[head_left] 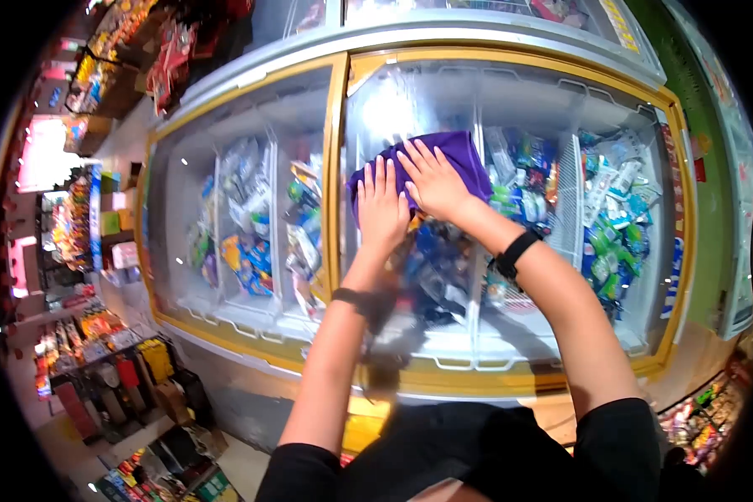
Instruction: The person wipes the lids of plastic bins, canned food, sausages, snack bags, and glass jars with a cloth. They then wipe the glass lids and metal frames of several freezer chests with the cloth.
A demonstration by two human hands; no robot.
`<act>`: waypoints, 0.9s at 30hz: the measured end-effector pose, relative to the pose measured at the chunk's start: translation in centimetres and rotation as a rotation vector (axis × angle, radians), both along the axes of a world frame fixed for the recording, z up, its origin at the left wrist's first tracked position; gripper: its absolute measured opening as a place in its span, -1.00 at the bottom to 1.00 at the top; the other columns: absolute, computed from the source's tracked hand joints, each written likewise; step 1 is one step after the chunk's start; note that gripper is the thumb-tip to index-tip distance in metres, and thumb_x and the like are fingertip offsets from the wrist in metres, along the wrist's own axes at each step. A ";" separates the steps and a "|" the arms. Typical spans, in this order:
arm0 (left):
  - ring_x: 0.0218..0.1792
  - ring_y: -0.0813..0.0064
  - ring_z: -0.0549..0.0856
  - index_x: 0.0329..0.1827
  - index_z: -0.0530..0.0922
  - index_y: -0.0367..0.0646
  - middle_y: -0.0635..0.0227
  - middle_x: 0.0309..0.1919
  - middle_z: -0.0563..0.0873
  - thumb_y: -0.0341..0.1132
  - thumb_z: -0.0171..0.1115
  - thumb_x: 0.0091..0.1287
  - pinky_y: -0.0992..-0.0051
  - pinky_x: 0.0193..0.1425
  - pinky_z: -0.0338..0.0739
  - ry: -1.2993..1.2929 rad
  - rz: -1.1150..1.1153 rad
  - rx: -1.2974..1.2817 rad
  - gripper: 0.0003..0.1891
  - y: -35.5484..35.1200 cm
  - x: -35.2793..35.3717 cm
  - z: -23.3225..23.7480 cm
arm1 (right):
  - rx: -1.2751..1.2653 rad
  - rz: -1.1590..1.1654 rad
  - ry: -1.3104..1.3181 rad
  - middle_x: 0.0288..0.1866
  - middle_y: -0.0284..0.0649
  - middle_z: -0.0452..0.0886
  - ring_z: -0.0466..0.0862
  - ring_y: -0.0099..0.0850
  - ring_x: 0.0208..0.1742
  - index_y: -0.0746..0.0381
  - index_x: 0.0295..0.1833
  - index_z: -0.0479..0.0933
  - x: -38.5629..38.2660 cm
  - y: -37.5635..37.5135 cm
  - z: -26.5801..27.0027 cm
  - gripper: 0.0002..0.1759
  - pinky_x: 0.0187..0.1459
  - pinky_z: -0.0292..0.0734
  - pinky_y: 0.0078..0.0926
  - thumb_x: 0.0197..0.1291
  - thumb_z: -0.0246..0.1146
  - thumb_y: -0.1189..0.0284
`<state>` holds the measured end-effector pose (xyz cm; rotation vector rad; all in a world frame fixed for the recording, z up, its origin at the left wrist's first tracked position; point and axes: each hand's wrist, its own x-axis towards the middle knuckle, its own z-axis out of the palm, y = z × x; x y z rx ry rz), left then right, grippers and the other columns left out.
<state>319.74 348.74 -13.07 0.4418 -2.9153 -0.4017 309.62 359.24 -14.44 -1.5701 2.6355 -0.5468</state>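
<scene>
A purple cloth (462, 159) lies spread on the glass lid (418, 92) of a chest freezer with a yellow frame. My left hand (381, 205) rests flat on the cloth's left part, its fingers extended and pointing away from me. Pressed on the cloth's middle is my right hand (433, 180), fingers stretched out and slightly apart. The two hands are side by side, nearly touching at the thumbs. Under the glass, packaged goods (615, 201) sit in wire-divided compartments. Each wrist has a dark band.
Left of the yellow divider (335, 184) is another glass lid (243, 125). A second freezer (477, 8) adjoins at the far side. Shelves of packaged goods (75, 217) and boxes (155, 360) stand at the left. More goods (703, 418) show at the lower right.
</scene>
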 end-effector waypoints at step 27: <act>0.40 0.08 0.09 0.36 0.15 -0.27 0.10 0.39 0.15 -0.18 -0.09 0.26 0.11 0.42 -0.04 0.020 -0.278 -0.029 -0.39 -0.9 -9.6 -1.4 | 0.109 -0.235 0.033 0.46 -0.08 0.03 -0.02 -0.05 0.47 -0.02 0.40 0.14 -9.3 1.9 -0.5 -0.31 0.38 -0.13 0.05 0.14 0.00 0.02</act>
